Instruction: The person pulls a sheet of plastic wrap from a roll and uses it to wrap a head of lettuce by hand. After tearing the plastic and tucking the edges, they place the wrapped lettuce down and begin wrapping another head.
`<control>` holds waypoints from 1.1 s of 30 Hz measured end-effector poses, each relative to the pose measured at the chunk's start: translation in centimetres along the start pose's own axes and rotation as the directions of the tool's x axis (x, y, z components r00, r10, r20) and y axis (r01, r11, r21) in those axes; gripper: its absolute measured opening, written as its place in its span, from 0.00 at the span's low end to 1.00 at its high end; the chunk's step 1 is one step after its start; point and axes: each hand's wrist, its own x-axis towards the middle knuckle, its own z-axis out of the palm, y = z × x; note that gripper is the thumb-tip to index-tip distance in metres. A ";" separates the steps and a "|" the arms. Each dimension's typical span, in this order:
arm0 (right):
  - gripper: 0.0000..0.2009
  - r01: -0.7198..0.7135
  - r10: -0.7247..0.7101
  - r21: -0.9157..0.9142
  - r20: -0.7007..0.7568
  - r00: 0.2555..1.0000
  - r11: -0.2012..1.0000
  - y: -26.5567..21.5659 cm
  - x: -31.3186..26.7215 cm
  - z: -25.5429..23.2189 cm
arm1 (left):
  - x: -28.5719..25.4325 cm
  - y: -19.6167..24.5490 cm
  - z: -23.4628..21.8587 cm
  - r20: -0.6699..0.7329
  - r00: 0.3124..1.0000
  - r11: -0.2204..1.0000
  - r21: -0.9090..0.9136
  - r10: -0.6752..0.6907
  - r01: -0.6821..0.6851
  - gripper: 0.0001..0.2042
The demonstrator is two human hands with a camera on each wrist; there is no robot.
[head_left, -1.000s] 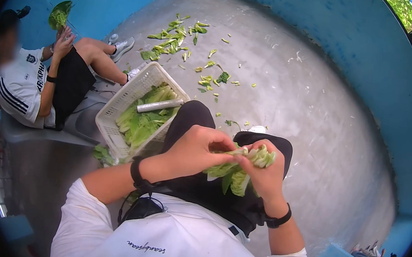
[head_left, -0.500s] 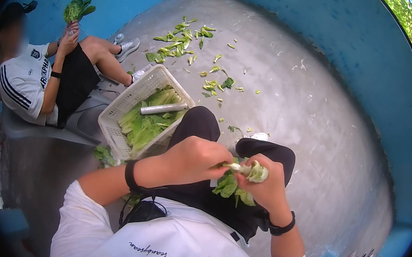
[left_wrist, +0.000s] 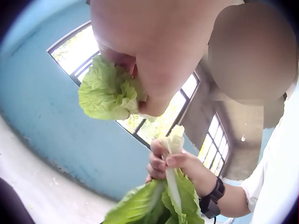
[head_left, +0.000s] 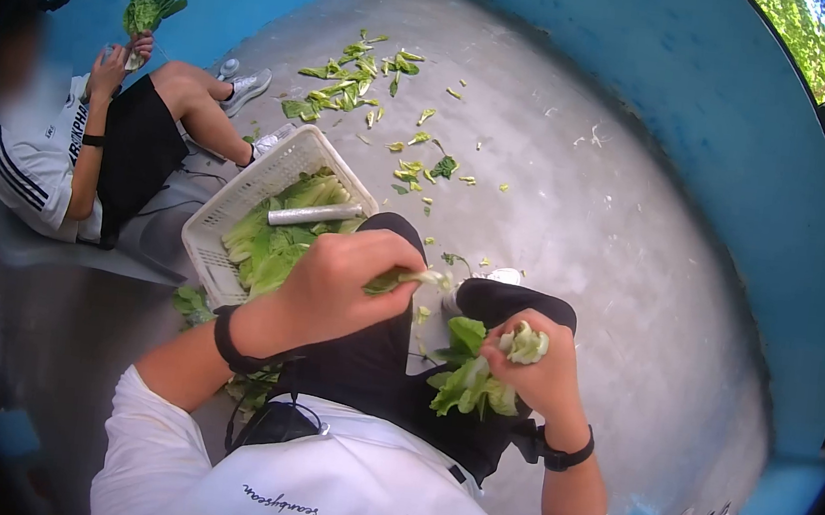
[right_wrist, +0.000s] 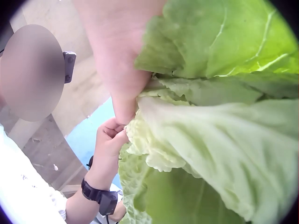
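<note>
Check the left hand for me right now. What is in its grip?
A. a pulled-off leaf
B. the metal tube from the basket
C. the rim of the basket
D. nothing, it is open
A: the left hand pinches a single leaf, apart from the bunch that the right hand holds; the tube lies in the basket.

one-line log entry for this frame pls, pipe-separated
left hand: pinches torn leaf | right hand: grips leafy stalk bunch | hands: apart | basket: holds greens, beside left knee
</note>
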 end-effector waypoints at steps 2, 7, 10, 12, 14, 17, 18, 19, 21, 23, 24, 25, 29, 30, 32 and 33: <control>0.11 -0.059 0.067 0.167 -0.042 0.997 0.984 0.7 0.0 -0.3 | -0.7 -1.1 1.9 0.106 0.971 0.900 -0.364 -0.214 0.238 0.09; 0.13 -0.044 0.070 0.523 -0.030 0.997 0.851 1.5 0.6 0.0 | -2.1 0.0 5.7 0.307 0.939 0.918 -0.304 -0.156 0.253 0.11; 0.13 0.012 0.061 0.576 -0.107 0.992 0.817 1.4 0.9 1.0 | -1.5 1.7 6.9 0.211 0.974 0.902 -0.403 -0.078 0.159 0.13; 0.12 0.021 0.067 0.593 -0.127 0.990 0.805 1.4 0.8 1.2 | -1.3 1.8 7.2 0.183 0.974 0.905 -0.379 -0.135 0.196 0.12; 0.11 0.032 0.084 0.649 -0.148 0.985 0.760 1.5 0.7 1.5 | -1.3 1.8 7.4 0.140 0.975 0.900 -0.378 -0.175 0.216 0.11; 0.11 0.046 0.112 0.699 -0.179 0.977 0.714 1.7 0.6 2.0 | -1.4 2.1 7.9 0.091 0.968 0.867 -0.431 -0.235 0.251 0.09; 0.12 0.051 0.111 0.722 -0.176 0.978 0.690 1.6 0.7 2.0 | -1.5 2.1 8.1 0.103 0.956 0.839 -0.461 -0.274 0.290 0.09; 0.12 0.054 0.111 0.745 -0.170 0.979 0.665 1.5 0.6 2.1 | -1.5 2.0 8.2 0.117 0.942 0.807 -0.490 -0.314 0.329 0.09; 0.12 0.052 0.135 0.802 -0.163 0.977 0.595 1.2 0.7 2.5 | -1.3 1.8 8.4 0.076 0.947 0.814 -0.494 -0.311 0.307 0.08; 0.12 0.050 0.176 0.863 -0.158 0.972 0.502 0.8 0.8 2.9 | -1.2 1.8 8.4 0.034 0.950 0.827 -0.483 -0.309 0.287 0.08; 0.12 0.067 0.160 0.871 -0.164 0.973 0.486 0.9 0.9 3.2 | -1.0 1.8 8.5 0.012 0.953 0.838 -0.473 -0.302 0.272 0.08; 0.12 0.085 0.144 0.878 -0.172 0.975 0.471 1.2 1.0 3.5 | -1.0 1.8 8.5 -0.011 0.956 0.849 -0.463 -0.293 0.255 0.08; 0.12 0.125 0.118 0.897 -0.192 0.974 0.423 1.1 1.1 4.3 | -0.8 1.7 8.5 -0.052 0.958 0.866 -0.443 -0.282 0.231 0.09; 0.13 0.085 0.137 0.892 -0.162 0.977 0.444 1.1 0.9 4.4 | -0.8 1.8 8.5 -0.058 0.958 0.868 -0.441 -0.281 0.228 0.10; 0.13 0.012 0.172 0.874 -0.109 0.979 0.486 1.3 0.8 4.1 | -0.4 2.0 8.7 -0.063 0.963 0.876 -0.434 -0.264 0.211 0.09; 0.13 0.016 0.167 0.870 -0.113 0.979 0.493 1.4 0.7 4.1 | -0.3 2.1 8.7 -0.059 0.966 0.880 -0.431 -0.251 0.202 0.09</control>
